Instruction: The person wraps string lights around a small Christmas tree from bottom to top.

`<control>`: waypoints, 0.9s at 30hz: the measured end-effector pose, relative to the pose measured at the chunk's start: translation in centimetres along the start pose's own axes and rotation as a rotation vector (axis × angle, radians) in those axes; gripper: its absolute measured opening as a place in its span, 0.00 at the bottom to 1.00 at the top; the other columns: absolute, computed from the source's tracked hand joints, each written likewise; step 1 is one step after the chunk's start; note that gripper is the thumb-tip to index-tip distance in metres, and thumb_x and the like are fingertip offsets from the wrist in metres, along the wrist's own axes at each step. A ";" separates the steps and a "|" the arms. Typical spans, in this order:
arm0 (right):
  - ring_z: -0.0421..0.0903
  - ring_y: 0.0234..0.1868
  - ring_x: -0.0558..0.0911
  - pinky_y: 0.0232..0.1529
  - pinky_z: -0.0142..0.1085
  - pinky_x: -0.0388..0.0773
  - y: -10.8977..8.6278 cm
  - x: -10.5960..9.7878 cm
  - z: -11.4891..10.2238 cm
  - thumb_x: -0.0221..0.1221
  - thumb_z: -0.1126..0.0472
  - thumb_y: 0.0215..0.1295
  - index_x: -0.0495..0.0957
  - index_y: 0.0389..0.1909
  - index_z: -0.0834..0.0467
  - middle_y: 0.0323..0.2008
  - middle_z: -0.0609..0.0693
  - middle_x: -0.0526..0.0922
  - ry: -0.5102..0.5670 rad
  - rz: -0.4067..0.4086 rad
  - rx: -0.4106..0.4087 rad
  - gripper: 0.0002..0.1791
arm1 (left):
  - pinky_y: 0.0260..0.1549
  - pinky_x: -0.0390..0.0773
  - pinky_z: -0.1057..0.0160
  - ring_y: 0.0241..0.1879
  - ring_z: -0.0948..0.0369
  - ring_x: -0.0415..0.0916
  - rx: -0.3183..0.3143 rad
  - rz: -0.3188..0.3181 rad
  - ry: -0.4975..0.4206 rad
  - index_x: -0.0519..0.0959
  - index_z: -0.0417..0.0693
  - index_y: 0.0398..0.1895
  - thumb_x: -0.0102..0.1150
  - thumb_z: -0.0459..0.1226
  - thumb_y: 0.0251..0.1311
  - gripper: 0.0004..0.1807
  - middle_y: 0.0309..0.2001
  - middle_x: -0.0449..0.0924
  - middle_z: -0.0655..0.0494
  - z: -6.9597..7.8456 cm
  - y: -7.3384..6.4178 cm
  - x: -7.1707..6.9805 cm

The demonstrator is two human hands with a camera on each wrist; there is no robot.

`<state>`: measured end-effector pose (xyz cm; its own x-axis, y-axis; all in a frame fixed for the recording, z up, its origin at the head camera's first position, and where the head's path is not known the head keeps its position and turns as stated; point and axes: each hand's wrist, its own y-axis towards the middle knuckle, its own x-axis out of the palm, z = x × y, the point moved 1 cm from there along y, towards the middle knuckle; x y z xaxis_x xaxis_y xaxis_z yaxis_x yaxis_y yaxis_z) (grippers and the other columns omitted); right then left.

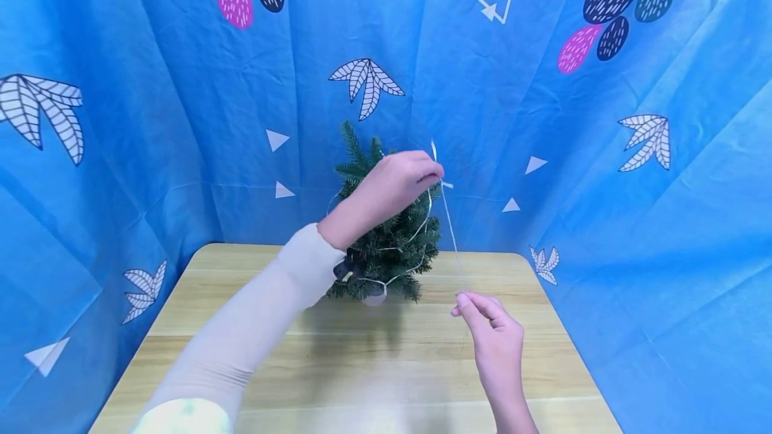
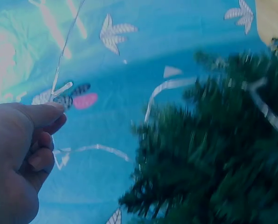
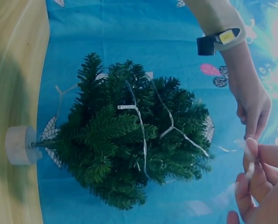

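A small green artificial Christmas tree point(image 1: 395, 263) stands upright, with a string of clear lights point(image 3: 144, 140) draped round its branches. My left hand point(image 1: 405, 178) reaches in front of the treetop and pinches the light string between thumb and fingertips; a tiny bulb point(image 2: 63, 88) sticks out just past the thumb. From there a thin wire point(image 1: 449, 220) runs down, taut, to my right hand point(image 1: 496, 337). The right thumb and fingers pinch that wire low, in front and to the right of the tree. In the left wrist view the tree is blurred.
The tree's round white base point(image 3: 20, 145) rests on a light wooden table point(image 1: 253, 353). Blue patterned cloth point(image 1: 470, 86) hangs behind and along both sides. A dark wrist camera point(image 3: 206, 45) is strapped over the left sleeve, close to the branches.
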<state>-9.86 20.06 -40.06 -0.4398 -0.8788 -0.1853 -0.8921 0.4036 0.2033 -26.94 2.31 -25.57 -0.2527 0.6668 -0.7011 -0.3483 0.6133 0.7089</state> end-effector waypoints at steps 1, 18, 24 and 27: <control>0.41 0.53 0.79 0.54 0.36 0.70 0.0 0.0 0.0 0.66 0.47 0.66 0.88 0.34 0.54 0.42 0.48 0.85 0.001 -0.002 0.002 0.14 | 0.48 0.80 0.69 0.41 0.62 0.82 -0.008 0.004 0.007 0.87 0.45 0.43 0.61 0.33 0.69 0.07 0.40 0.86 0.55 -0.3 0.3 -0.2; 0.41 0.50 0.80 0.52 0.32 0.72 0.3 0.2 0.7 0.67 0.50 0.66 0.89 0.32 0.52 0.40 0.48 0.85 -0.001 0.006 -0.046 0.10 | 0.51 0.79 0.63 0.45 0.59 0.82 -0.135 -0.001 0.070 0.86 0.46 0.46 0.56 0.35 0.73 0.09 0.44 0.87 0.54 -4.8 2.4 -1.0; 0.41 0.50 0.80 0.51 0.33 0.71 0.3 0.4 1.3 0.68 0.49 0.64 0.89 0.31 0.51 0.40 0.47 0.86 -0.008 -0.001 -0.038 0.10 | 0.53 0.78 0.62 0.48 0.59 0.82 -0.212 -0.022 0.080 0.86 0.47 0.49 0.56 0.37 0.73 0.10 0.47 0.87 0.54 -6.3 3.5 -1.6; 0.40 0.50 0.80 0.49 0.33 0.71 0.4 0.5 1.5 0.69 0.49 0.63 0.89 0.30 0.51 0.39 0.46 0.86 -0.018 0.004 -0.048 0.10 | 0.54 0.78 0.61 0.50 0.58 0.82 -0.252 -0.028 0.083 0.86 0.47 0.50 0.56 0.38 0.73 0.11 0.48 0.86 0.53 -7.1 3.9 -1.8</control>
<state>-10.56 20.13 -41.53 -0.4452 -0.8723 -0.2021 -0.8847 0.3936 0.2499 -34.25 0.47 -22.10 -0.3095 0.6078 -0.7313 -0.5676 0.4990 0.6549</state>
